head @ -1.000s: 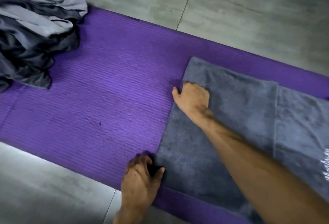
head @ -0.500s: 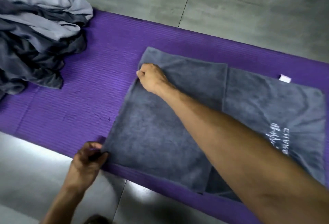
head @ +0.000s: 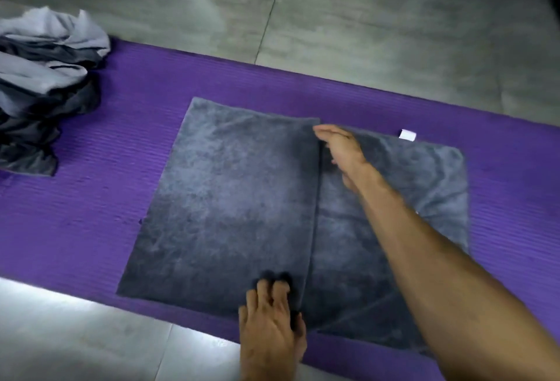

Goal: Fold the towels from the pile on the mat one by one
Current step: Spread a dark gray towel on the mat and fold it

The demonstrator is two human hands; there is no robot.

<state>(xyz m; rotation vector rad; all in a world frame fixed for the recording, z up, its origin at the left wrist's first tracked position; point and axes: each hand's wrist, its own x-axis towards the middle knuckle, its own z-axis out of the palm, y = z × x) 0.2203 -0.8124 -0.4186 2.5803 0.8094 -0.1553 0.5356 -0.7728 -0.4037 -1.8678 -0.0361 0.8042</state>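
A dark grey towel lies flat on the purple mat, partly folded, with the edge of its upper layer running down the middle. A white tag sticks out at its far edge. My left hand rests on the near end of that layer edge, fingers laid on the cloth and thumb beside it. My right hand lies at the far end of the same edge with fingers stretched out to the left. The pile of grey towels sits crumpled at the mat's left end.
Grey floor tiles surround the mat. A bright patch of reflected light lies on the floor just before the mat's near edge. Bare mat shows between the pile and the spread towel.
Both hands have let go of the towel's left corners and moved right to the edge of the folded layer. The view has shifted, so the whole towel now shows.
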